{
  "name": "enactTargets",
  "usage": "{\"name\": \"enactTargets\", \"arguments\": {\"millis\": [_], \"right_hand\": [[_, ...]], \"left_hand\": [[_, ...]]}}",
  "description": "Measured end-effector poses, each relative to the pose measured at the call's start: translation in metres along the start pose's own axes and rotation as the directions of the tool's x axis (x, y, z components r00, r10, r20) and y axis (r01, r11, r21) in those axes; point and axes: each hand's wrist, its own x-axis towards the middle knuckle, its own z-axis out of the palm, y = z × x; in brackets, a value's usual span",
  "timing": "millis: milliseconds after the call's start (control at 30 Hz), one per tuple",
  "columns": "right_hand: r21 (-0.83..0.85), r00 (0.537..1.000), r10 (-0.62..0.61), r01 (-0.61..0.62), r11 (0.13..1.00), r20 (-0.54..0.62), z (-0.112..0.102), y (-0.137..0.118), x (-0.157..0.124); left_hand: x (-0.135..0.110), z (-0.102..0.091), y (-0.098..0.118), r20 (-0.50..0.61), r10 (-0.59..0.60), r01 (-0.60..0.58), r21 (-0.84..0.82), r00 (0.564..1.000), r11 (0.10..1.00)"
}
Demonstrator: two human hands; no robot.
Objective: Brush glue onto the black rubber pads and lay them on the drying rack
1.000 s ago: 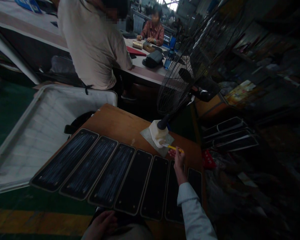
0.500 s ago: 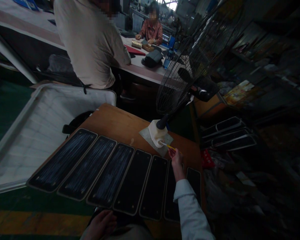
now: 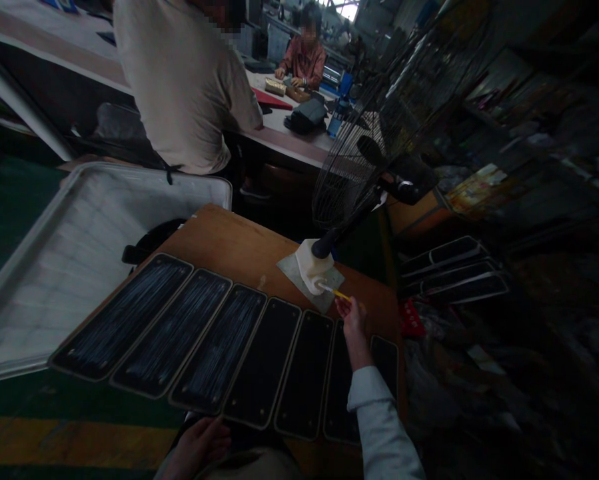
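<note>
In the head view my right hand is closed around the yellow handle of a brush. The brush's far end sits in the mouth of a white plastic container, which lies on a grey square sheet. Several black rounded panels lie side by side along the wooden table. White streaks cover the three at left, such as the leftmost panel; the others look plain black. My left hand rests by the panels' near edge, loosely bent, with nothing visible in it.
A black fan stands behind the container. To the left is a large white bin. One person is beside a long worktable, another person farther back. Strapped black panels and plastic bags lie at right.
The view has shifted slightly. My right hand keeps the brush at the container's mouth, and my left hand stays near the panels' edge. The panels look the same.
</note>
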Motion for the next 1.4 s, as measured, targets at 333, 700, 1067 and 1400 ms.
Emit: {"name": "enactTargets", "arguments": {"millis": [333, 700, 1067, 1400], "right_hand": [[-0.098, 0.993, -0.118, 0.119, 0.988, 0.014, -0.011, -0.01, -0.018], [-0.481, 0.844, -0.359, 0.525, 0.702, 0.398, 0.001, 0.008, -0.03], [-0.547, 0.649, -0.409, 0.761, 0.348, 0.642, -0.007, -0.005, -0.043], [-0.567, 0.716, -0.34, 0.693, 0.446, 0.609, -0.013, -0.013, -0.072]], "left_hand": [[0.01, -0.007, -0.011, 0.026, 0.015, -0.014, -0.047, 1.0, 0.999], [0.006, -0.002, -0.008, 0.039, 0.015, -0.014, -0.045, 0.999, 0.999], [0.013, -0.005, -0.014, 0.055, 0.037, -0.037, -0.012, 0.998, 0.999], [0.011, -0.007, -0.015, 0.079, 0.05, -0.048, -0.032, 0.996, 0.998]]}}
